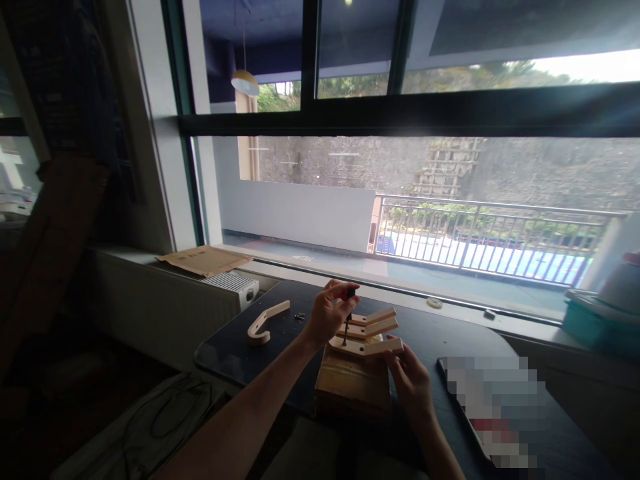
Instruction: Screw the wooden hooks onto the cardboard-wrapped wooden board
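My left hand [327, 312] is closed round the black handle of a small screwdriver [348, 313], held upright with its tip down on a pale wooden piece. Three pale wooden hook pieces [370, 332] lie stacked on a wooden block [353, 385] at the near edge of the dark table [235, 347]. My right hand [407, 373] grips the near end of the lowest wooden piece, fingers curled on it. A loose curved wooden hook [265, 323] lies to the left on the table, with small screws [300, 317] beside it.
A pixelated flat object [493, 407] lies on the table at right. A teal container [597, 323] stands at far right. Cardboard [203, 260] rests on a white heater by the window sill. Cables [170, 417] lie on the floor at lower left.
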A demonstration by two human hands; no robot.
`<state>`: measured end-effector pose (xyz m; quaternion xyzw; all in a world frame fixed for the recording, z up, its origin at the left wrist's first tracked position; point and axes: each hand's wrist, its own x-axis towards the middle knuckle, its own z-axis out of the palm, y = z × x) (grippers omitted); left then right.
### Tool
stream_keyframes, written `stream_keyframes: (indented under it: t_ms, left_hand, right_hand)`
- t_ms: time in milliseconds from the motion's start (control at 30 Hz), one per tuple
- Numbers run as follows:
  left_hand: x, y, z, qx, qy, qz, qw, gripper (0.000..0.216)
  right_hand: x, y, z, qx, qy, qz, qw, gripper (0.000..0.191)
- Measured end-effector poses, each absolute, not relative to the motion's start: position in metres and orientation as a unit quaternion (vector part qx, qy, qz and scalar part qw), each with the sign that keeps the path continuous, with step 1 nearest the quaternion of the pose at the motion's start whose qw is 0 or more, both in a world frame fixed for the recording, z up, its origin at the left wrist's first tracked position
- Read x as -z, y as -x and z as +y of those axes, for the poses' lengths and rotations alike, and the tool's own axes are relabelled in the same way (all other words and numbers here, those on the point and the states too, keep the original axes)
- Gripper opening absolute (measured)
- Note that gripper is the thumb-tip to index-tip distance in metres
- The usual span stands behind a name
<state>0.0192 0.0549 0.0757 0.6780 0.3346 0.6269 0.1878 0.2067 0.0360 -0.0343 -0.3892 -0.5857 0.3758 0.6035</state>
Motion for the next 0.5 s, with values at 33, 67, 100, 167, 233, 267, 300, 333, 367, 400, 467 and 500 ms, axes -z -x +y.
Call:
stream_keyframes:
  t_ms: [33, 67, 100, 167, 233, 267, 300, 333, 367, 400, 467, 500]
  left_hand:
    - [-0.0757, -0.0190, 0.0550, -0.626, -0.679, 0.335, 0.187, 0.020]
    - [-0.0758, -0.0188, 0.0550, -0.624, -0.681, 0.336, 0.188, 0.020]
    - [-0.0762, -0.0189, 0.0548, -0.622, -0.682, 0.336, 0.188, 0.021]
    - [-0.0773, -0.0193, 0.0543, -0.617, -0.685, 0.337, 0.188, 0.022]
    - [-0.0785, -0.0201, 0.0538, -0.613, -0.689, 0.338, 0.188, 0.023]
    - [-0.0791, -0.0205, 0.0535, -0.610, -0.692, 0.337, 0.188, 0.024]
    - [-0.0795, -0.0209, 0.0533, -0.607, -0.695, 0.336, 0.187, 0.025]
    - [-0.0799, -0.0214, 0.0531, -0.605, -0.698, 0.336, 0.187, 0.025]
    - [-0.0803, -0.0220, 0.0527, -0.602, -0.701, 0.335, 0.185, 0.025]
    - [-0.0806, -0.0225, 0.0524, -0.599, -0.703, 0.335, 0.183, 0.026]
    - [-0.0814, -0.0235, 0.0514, -0.594, -0.709, 0.336, 0.178, 0.027]
    - [-0.0819, -0.0238, 0.0509, -0.590, -0.713, 0.337, 0.174, 0.027]
  right_hand:
    - [0.0338, -0.2065, 0.0355, -0.376, 0.389, -0.586, 0.604, 0.043]
    - [0.0332, -0.2065, 0.0349, -0.376, 0.387, -0.586, 0.604, 0.043]
    - [0.0327, -0.2065, 0.0343, -0.377, 0.386, -0.588, 0.603, 0.043]
    - [0.0319, -0.2066, 0.0336, -0.380, 0.383, -0.589, 0.602, 0.043]
    - [0.0312, -0.2068, 0.0332, -0.381, 0.384, -0.588, 0.601, 0.042]
    - [0.0307, -0.2069, 0.0330, -0.382, 0.383, -0.588, 0.601, 0.042]
    - [0.0300, -0.2069, 0.0327, -0.383, 0.382, -0.588, 0.601, 0.042]
    - [0.0292, -0.2068, 0.0322, -0.384, 0.380, -0.589, 0.601, 0.041]
    - [0.0282, -0.2066, 0.0315, -0.385, 0.377, -0.590, 0.601, 0.042]
    - [0.0272, -0.2064, 0.0307, -0.386, 0.374, -0.592, 0.601, 0.042]
    - [0.0254, -0.2058, 0.0291, -0.384, 0.374, -0.592, 0.603, 0.045]
    - [0.0250, -0.2056, 0.0286, -0.382, 0.376, -0.591, 0.604, 0.046]
